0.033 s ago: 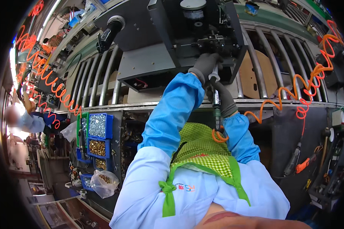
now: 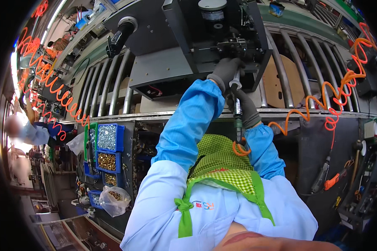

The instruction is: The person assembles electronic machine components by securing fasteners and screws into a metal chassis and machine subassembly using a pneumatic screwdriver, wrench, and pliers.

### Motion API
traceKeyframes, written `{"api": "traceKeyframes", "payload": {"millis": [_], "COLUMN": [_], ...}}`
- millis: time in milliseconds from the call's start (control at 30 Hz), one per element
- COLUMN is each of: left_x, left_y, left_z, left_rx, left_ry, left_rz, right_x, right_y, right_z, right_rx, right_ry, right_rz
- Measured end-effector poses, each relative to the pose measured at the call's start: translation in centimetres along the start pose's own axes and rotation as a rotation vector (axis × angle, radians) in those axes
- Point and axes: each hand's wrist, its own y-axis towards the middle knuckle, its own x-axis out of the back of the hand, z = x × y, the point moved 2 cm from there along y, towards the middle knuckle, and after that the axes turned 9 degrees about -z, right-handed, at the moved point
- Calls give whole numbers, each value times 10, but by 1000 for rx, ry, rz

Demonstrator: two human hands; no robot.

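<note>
The right hand (image 2: 246, 109) was closed around an upright air screwdriver (image 2: 237, 109), tip up at the black machine (image 2: 222, 37); the left hand (image 2: 225, 72) apparently gripped its top, nearer the machine.

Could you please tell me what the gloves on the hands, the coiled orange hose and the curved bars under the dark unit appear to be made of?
Gloves on the left hand and right hand: dark grey knit fabric, matte, likely coated.
Coiled orange hose: glossy, springy plastic, probably polyurethane.
Curved bars: bare metal, probably steel, with a dull silver sheen.
</note>
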Motion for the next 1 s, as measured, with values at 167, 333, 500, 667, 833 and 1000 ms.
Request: {"api": "traceKeyframes", "payload": {"millis": [167,333,500,667,833,1000], "left_x": [2,0,2,0,2,7], "left_y": [1,1,0,-2,-1,-2], "left_z": [2,-3,1,0,-1,-4], "left_rx": [36,-74,118,110,115,-129], "left_ry": [-30,73,-124,-171,-104,225], "left_rz": [7,2,-36,1,-16,25], "right_x": [-10,16,14,10,-2,-1], "right_y": [-10,1,-11,-10,-3,-8], "right_z": [1,16,18,11,15,17], "right_rx": [35,62,120,58,118,75], "right_ry": [-112,-55,-175,-249,-115,-158], "right_rz": [-59,-59,-157,-106,-69,-75]}}
